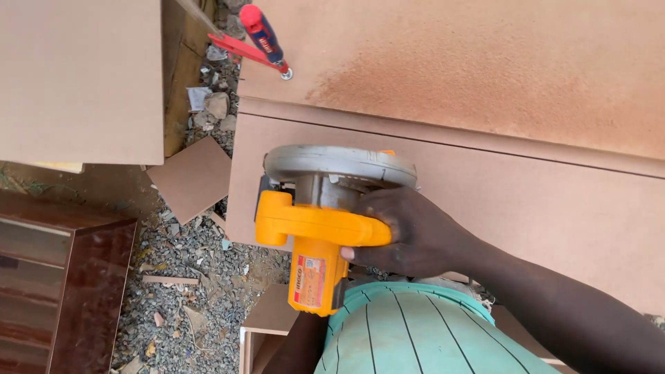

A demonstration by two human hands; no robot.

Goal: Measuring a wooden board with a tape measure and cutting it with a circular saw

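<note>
Our right hand point(409, 232) wraps its fingers tight around the yellow handle of the circular saw point(325, 215), which sits on the brown board point(540, 201) near its left edge. Our left hand is out of view. The saw looks heavy and rigid, we judge, best gripped by that handle, clear of the grey blade guard point(339, 165). A red clamp point(260, 38) bites the far board's corner.

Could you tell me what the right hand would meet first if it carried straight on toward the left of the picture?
Probably nothing beyond the yellow circular saw it grips; the right hand then passes the board's edge.
</note>
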